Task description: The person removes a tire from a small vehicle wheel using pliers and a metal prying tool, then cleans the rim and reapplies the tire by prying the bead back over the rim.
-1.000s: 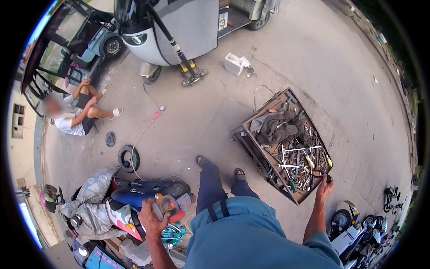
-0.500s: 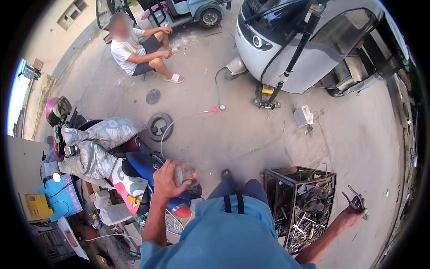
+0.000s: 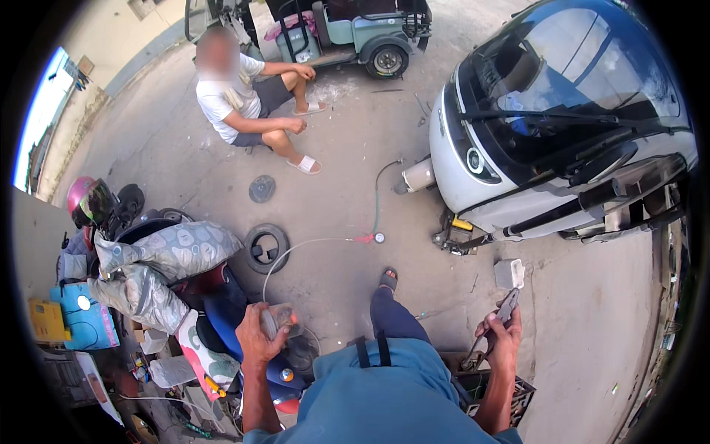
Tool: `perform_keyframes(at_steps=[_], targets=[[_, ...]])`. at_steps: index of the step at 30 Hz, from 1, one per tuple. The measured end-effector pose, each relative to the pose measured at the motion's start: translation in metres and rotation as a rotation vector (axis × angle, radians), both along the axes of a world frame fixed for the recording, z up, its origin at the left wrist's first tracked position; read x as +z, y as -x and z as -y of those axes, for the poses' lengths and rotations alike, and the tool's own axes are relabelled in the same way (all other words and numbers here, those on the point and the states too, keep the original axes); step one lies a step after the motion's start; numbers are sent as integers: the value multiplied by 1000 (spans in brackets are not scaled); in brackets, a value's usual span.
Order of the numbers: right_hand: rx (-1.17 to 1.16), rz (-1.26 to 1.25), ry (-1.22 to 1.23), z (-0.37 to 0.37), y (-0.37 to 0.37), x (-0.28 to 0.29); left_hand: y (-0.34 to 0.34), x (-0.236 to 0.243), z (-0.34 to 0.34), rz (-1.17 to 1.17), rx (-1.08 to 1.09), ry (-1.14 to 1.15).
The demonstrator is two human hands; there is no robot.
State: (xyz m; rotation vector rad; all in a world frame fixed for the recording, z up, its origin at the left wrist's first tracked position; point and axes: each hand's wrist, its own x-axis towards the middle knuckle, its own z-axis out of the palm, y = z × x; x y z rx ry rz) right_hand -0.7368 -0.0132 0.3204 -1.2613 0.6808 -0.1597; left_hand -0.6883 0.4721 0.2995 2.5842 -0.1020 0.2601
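A clear jar [image 3: 291, 320] with small orange bits inside is gripped in my left hand [image 3: 259, 334]. That hand is in front of the covered motorbike [image 3: 214, 311], its fingers wrapped over the jar's near side. My right hand [image 3: 504, 339] is closed around a pair of pliers [image 3: 507, 305]. Their grey jaws point away from me, and the handles stick out below the palm toward the left. Just beyond the jaws, a white plastic container [image 3: 509, 274] sits on the ground. Below my right hand, the metal tool cart [image 3: 523, 396] is partly hidden by my forearm and shirt.
Ahead to the right, a white three-wheeled vehicle [image 3: 473, 189] has a jack [image 3: 457, 235] by its front. An air hose with a gauge [image 3: 379, 237] crosses the ground near a small tyre [image 3: 266, 249]. A seated person [image 3: 240, 103] is at the far left, near a green three-wheeler [image 3: 373, 33].
I have stepped forward, nearer the white vehicle. My right hand has swung inward from the far right, and the pliers now point ahead. The jar stays in my left hand.
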Motion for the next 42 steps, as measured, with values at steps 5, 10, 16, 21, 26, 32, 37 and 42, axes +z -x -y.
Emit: perform_keyframes(at_steps=[5,10,16,21,26,32,37,42], targets=[[542,-105,305,-16,-146,15,-74,17,22,-20,137,47],[720,-108,470,-25,-275,48,-130,27,32,-56,203,-20],[703,-94,390,-28,-380,36,-231,19,23,-86,242,-21],[678,-160,388,-32,-477,24,-374,-14,19,-88,155,8],[511,-201,191,-42,-581,0,-547,-29,34,-82,-74,-11],[374,-218,101,-47,-682,31,-713,-20,49,-58,-353,9],[162,-170,-77,-25,-729,20,-814,-18,71,-13,-439,47],[18,-88,-285,-2,-795,7,-874,-23,104,-39,-417,-21]])
